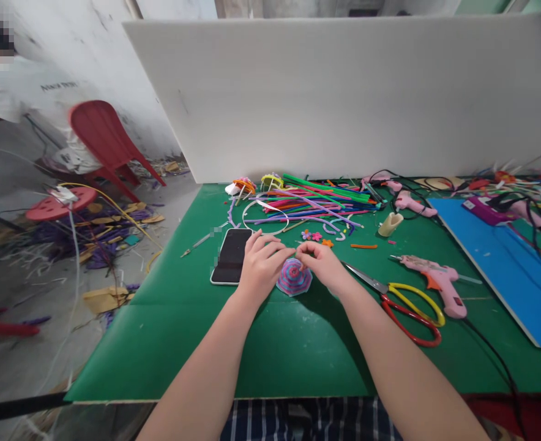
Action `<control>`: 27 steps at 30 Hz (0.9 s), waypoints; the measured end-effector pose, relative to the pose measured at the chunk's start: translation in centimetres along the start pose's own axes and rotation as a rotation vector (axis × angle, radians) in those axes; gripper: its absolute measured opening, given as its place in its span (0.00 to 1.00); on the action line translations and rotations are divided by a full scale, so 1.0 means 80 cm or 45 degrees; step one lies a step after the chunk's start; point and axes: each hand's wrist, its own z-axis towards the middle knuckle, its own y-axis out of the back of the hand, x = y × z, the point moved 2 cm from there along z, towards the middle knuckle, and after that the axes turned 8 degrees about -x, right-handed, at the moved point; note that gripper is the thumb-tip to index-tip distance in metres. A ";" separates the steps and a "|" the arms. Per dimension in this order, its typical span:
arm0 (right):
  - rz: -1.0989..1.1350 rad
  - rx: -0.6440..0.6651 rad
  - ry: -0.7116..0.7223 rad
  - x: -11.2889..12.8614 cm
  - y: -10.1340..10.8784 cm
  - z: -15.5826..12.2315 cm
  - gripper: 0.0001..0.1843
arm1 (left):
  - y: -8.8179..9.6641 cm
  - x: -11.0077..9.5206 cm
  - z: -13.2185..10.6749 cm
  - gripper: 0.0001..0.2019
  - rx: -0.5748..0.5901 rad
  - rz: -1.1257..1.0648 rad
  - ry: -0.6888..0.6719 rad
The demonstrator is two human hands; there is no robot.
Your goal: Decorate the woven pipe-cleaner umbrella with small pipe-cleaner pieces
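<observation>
A small umbrella-shaped piece [293, 283] wound from pink, purple and blue pipe cleaner is between my hands, just above or on the green table. My left hand [264, 262] has its fingers bent over the left and far edge of the piece. From the other side, my right hand [320, 262] pinches at its far right rim, thumb and forefinger together. The fingertips of both hands nearly meet there, and they hide that part of the rim. A phone [230, 257] with a dark screen lies beside my left hand. Small pipe-cleaner flowers [316, 236] lie beyond my right hand.
Scissors [406, 300] and a pink glue gun [436, 282] lie to the right, by a blue board [495, 263]. Pipe cleaners [316, 199] are heaped at the back against a white panel [344, 98]. A person [36, 92] is near a red chair [103, 135].
</observation>
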 end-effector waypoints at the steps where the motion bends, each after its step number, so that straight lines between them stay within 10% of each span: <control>1: 0.029 0.017 -0.011 0.000 0.000 0.000 0.05 | 0.000 0.000 0.000 0.08 -0.007 -0.005 0.006; 12: -0.566 -0.187 0.581 0.019 -0.001 -0.010 0.05 | -0.009 0.002 0.005 0.05 0.047 -0.237 0.289; 22: -0.679 -0.203 0.876 0.019 0.000 -0.012 0.07 | -0.013 0.005 -0.001 0.04 0.238 -1.044 1.095; 27: -0.672 -0.271 0.877 0.011 0.003 -0.007 0.08 | -0.015 0.008 -0.005 0.06 0.193 -0.717 1.087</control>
